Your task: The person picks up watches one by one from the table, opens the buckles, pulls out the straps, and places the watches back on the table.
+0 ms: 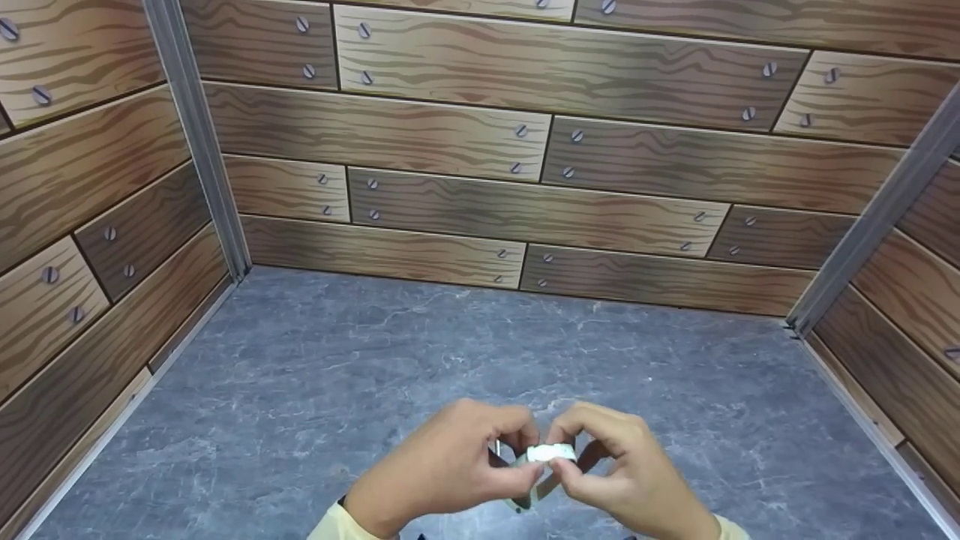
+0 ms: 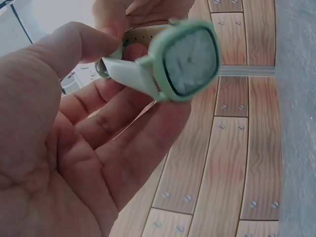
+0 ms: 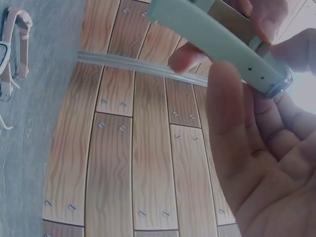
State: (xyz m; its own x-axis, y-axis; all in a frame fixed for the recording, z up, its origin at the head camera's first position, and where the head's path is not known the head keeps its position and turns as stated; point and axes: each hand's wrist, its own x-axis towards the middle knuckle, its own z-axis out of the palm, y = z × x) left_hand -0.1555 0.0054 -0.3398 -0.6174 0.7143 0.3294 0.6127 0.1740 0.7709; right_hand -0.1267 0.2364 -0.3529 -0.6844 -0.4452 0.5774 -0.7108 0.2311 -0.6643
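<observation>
A pale green wristwatch (image 2: pixel 158 64) with a rounded square case is held up between both hands. Its strap is bent into a loop, and its dial (image 2: pixel 191 61) faces away from the left palm. The left hand (image 1: pixel 457 457) pinches the strap near its buckle end with thumb and fingers. The right hand (image 1: pixel 622 472) also pinches the strap (image 1: pixel 551 452), its fingertips close against those of the left. In the right wrist view, the outer face of the strap (image 3: pixel 217 42) shows small holes and a metal buckle (image 3: pixel 279 89) at its end.
Another watch with a pink strap (image 3: pixel 22 29) lies on the grey marbled tabletop (image 1: pixel 360 375), at the left edge of the right wrist view. Wood-patterned walls (image 1: pixel 450 135) enclose the table at the back and both sides, with grey metal posts (image 1: pixel 202 142) in the corners.
</observation>
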